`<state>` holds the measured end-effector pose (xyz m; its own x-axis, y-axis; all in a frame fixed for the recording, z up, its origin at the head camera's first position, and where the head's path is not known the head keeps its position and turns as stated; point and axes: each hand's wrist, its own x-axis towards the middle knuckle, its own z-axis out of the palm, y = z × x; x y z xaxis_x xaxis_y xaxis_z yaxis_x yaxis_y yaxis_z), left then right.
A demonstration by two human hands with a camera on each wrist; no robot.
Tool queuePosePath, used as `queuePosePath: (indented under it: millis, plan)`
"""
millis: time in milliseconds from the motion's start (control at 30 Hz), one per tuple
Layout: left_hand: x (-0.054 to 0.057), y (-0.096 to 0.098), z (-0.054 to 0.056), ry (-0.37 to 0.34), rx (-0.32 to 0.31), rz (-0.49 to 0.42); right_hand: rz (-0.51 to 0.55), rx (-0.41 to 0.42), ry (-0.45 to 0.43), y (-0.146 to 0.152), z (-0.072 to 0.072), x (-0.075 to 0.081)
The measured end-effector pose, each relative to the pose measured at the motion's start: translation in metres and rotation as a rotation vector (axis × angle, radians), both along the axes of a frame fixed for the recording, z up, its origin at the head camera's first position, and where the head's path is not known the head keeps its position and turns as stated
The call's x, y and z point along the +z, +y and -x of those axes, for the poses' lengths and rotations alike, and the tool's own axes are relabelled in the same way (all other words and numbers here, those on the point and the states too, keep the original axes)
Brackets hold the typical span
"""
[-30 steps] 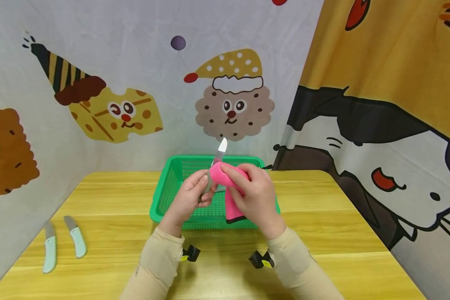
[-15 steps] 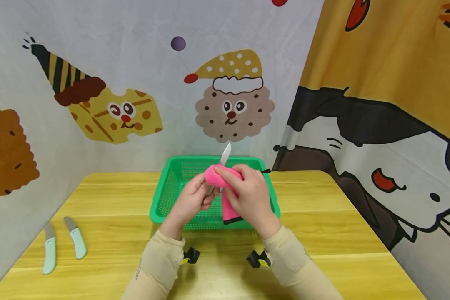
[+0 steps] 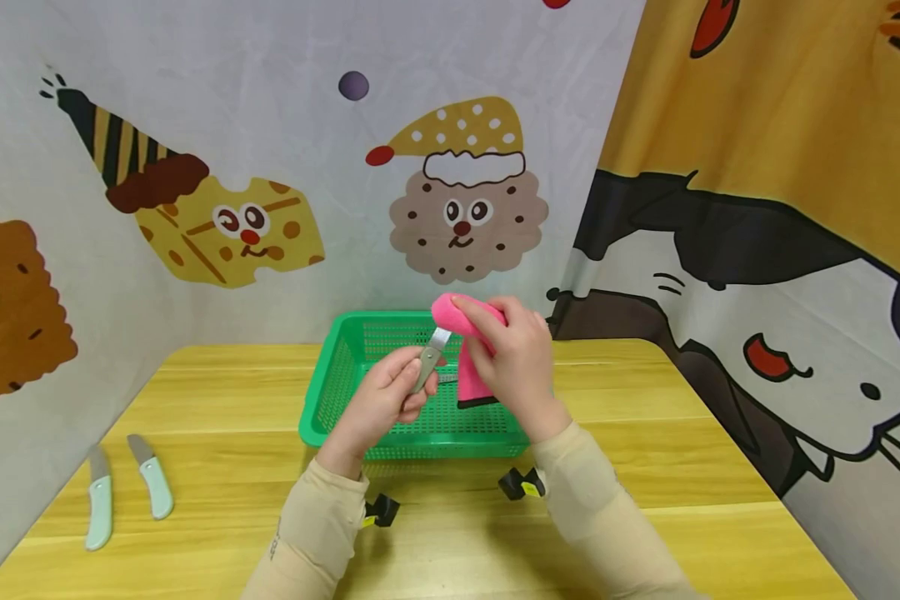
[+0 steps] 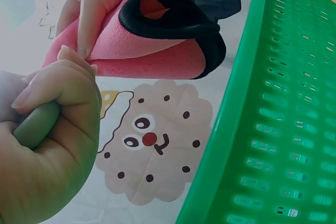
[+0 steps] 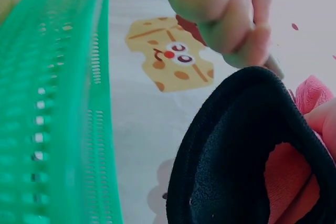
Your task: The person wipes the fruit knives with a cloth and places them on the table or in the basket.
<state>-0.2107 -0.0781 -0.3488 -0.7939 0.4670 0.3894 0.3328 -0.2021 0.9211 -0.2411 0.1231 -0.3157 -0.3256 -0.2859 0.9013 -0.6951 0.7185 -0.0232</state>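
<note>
My left hand [image 3: 378,400] grips the grey-green handle of a small knife [image 3: 429,367], which points up and away over the basket. The handle's rounded end also shows in the left wrist view inside the curled fingers [image 4: 73,93]. My right hand [image 3: 521,358] pinches a pink cloth [image 3: 448,312] with black edging around the blade. Only the base of the blade shows; the cloth hides its tip. One loose end of the cloth hangs below the right hand. In the right wrist view, the cloth's black edging [image 5: 220,156] fills the lower right.
Beneath the hands stands a green perforated plastic basket [image 3: 317,400], with a narrow grey piece visible inside. Two knives with mint handles, a nearer one [image 3: 100,510] and another beside it [image 3: 157,490], lie at the left of the wooden table [image 3: 240,500]. A printed curtain [image 3: 270,100] hangs behind.
My right hand has slid the cloth up along the blade, covering the tip that stuck out before and baring the blade's base. My left hand has hardly moved.
</note>
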Motion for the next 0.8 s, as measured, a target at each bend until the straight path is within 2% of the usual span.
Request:
queuePosePath:
  millis: [200,400,800]
  plan:
    - [-0.001,-0.001,0.0,-0.018,-0.052,-0.03,0.054,-0.049,-0.022,0.007,0.005,0.009]
    - [-0.003,-0.006,0.003,-0.033,-0.114,-0.057,0.136,-0.064,-0.052,0.014,0.002,0.011]
    - [0.001,-0.012,0.003,-0.015,-0.059,-0.092,0.103,0.043,0.018,0.011,-0.019,0.007]
